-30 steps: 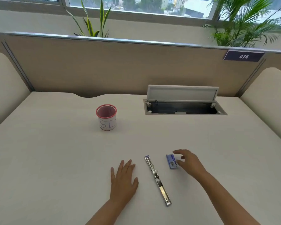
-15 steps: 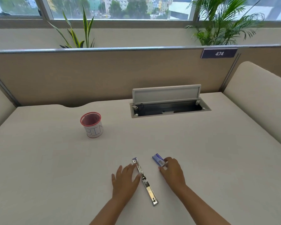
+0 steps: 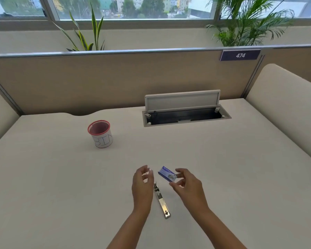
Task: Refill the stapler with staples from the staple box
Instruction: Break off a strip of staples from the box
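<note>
A slim silver stapler (image 3: 161, 199) lies flat on the beige desk (image 3: 61, 177), its far end hidden behind my left hand. My right hand (image 3: 188, 186) holds a small blue staple box (image 3: 167, 173) between thumb and fingers, lifted above the desk just right of the stapler's far end. My left hand (image 3: 142, 184) hovers raised beside the box on its left, fingers curled and apart, holding nothing that I can make out.
A red-rimmed mesh cup marked BIN (image 3: 100, 133) stands at the middle left. A cable hatch (image 3: 185, 115) with its lid up is set into the desk at the back. Padded partitions close off the back and both sides.
My right hand has picked the staple box up off the desk. My left hand has lifted off the desk beside the stapler and curled toward the box.
</note>
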Demonstrator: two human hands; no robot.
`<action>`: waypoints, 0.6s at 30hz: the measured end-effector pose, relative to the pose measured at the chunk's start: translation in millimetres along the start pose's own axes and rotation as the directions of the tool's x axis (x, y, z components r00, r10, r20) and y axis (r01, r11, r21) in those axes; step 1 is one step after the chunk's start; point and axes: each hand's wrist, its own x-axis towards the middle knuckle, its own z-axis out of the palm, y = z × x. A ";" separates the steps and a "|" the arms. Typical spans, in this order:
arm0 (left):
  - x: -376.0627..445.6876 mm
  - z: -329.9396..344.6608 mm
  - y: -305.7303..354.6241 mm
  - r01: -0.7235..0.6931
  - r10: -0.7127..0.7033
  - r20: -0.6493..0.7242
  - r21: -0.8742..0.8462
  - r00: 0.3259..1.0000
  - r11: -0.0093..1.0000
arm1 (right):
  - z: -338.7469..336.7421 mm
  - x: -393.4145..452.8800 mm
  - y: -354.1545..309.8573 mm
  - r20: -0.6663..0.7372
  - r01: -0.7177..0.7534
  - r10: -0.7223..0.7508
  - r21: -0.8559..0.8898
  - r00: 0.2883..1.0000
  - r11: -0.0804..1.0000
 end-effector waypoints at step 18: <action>0.9 -17.0 24.8 0.234 -0.252 0.011 -0.409 0.968 0.882 | -5.3 -16.3 -24.6 -0.004 0.224 -0.224 0.046 0.975 0.973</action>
